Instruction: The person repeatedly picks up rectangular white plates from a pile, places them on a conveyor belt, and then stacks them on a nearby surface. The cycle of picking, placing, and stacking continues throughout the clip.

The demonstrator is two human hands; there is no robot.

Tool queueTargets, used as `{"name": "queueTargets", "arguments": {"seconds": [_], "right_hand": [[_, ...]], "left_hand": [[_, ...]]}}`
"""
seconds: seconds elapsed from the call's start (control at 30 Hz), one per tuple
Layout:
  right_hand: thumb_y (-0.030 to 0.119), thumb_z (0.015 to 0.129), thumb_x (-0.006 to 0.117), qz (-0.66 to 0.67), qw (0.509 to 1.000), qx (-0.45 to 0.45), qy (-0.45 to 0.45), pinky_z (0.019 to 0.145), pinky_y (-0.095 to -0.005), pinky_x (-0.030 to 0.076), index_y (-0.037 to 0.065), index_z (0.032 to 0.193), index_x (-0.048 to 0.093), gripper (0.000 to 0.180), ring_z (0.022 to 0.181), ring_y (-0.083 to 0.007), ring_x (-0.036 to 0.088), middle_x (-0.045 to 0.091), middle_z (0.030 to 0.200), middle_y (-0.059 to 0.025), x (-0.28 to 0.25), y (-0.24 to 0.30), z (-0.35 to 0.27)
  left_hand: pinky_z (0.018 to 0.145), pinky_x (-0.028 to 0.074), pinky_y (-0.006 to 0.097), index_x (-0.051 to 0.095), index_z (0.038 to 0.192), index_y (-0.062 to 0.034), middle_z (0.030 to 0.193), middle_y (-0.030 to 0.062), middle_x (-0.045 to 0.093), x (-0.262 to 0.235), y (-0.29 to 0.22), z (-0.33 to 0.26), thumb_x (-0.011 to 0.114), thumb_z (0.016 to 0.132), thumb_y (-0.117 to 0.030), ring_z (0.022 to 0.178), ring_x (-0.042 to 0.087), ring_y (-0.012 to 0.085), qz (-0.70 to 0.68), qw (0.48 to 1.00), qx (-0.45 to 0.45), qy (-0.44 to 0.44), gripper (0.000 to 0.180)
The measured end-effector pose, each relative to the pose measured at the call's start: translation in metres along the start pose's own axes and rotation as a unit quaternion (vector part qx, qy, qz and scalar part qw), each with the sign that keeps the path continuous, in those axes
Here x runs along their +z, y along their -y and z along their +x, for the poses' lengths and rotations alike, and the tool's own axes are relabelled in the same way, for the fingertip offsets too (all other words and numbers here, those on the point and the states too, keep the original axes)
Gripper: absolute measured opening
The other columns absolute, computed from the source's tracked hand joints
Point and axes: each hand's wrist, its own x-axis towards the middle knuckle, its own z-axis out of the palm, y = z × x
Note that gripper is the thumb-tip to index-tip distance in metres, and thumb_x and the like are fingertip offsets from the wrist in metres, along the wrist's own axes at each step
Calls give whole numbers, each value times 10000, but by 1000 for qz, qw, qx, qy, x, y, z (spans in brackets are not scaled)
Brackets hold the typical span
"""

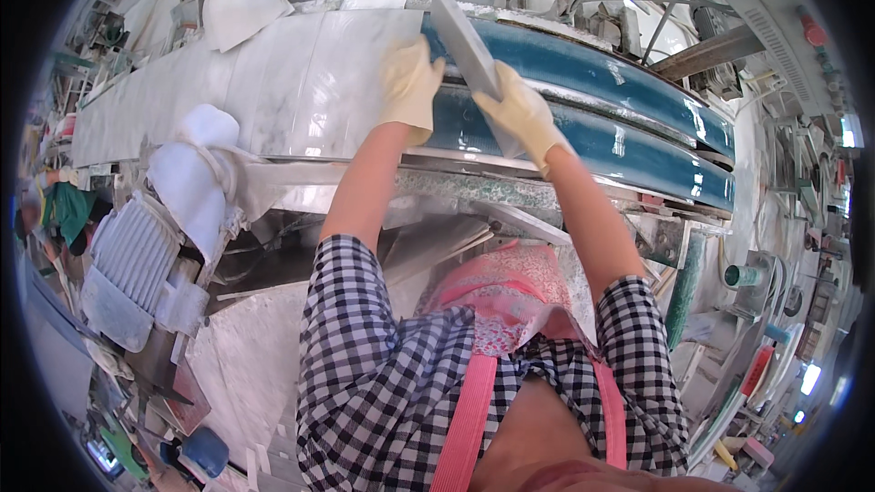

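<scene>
My right hand [527,117], in a pale yellow glove, grips a long flat grey strip [467,47] like a narrow tile. The strip is tilted over the blue belts, its far end raised beyond my fingers. My left hand [407,82], gloved the same way, is over the right end of the white panels [273,82], beside the strip and apart from it. Its fingers are blurred and partly turned away, so their grip does not show. Two blue conveyor belts [638,141] run off to the right under the strip.
A ribbed grey motor [135,260] and a white cloth-like cover [196,169] stand left of the conveyor. Metal framework [638,0] rises behind the belts. A green roller-like cylinder [685,292] is at the right, near my elbow. Thin sheets [428,251] lie below the conveyor's near edge.
</scene>
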Motion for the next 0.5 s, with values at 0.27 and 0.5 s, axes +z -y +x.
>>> {"name": "queueTargets", "arguments": {"seconds": [0.27, 0.5], "right_hand": [[281, 936, 566, -30, 996, 84, 15, 894, -526, 509, 201, 1416, 396, 516, 1039, -421, 646, 664, 1175, -198, 13, -6, -1], [325, 958, 536, 15, 999, 42, -18, 857, -531, 504, 148, 1314, 481, 401, 998, -440, 643, 675, 1105, -217, 5, -8, -5]], "left_hand": [[1008, 380, 584, 424, 1404, -2, 1414, 276, 446, 18, 18, 37, 781, 769, -346, 1320, 401, 454, 125, 965, -191, 130, 806], [901, 512, 505, 586, 1223, 46, 1196, 313, 612, -15, 21, 47, 664, 802, -171, 1130, 602, 427, -34, 980, -170, 94, 480]]}}
